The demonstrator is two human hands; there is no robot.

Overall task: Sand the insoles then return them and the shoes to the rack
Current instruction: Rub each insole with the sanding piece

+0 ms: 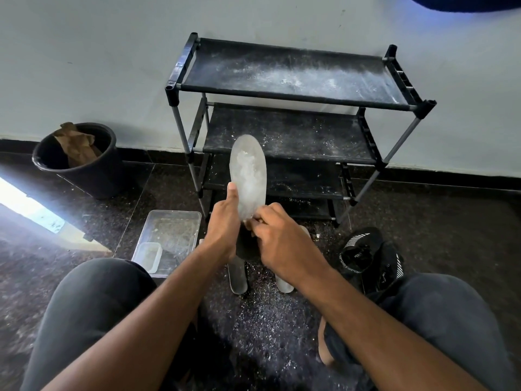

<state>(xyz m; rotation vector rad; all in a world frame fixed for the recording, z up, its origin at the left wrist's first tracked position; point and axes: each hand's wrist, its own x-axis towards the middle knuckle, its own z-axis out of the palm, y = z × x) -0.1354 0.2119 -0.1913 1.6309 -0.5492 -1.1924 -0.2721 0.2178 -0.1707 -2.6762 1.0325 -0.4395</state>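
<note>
My left hand [222, 224] holds a grey insole [248, 176] upright by its lower end, thumb along its left edge. The insole's face is scuffed white. My right hand [277, 238] has its fingers curled at the insole's bottom end; what it pinches is hidden, perhaps a dark sanding sheet [246, 246] below the hands. Two more insoles [238, 277] [283, 282] lie on the floor under my hands. A pair of black shoes [369, 258] sits to the right. The black shoe rack [293, 88] stands against the wall with dusty bare shelves.
A black bucket [81, 165] with brown paper stands at the left by the wall. A clear plastic tray [169, 235] holding a smaller container lies left of my hands. White dust covers the dark floor [267, 328] between my knees.
</note>
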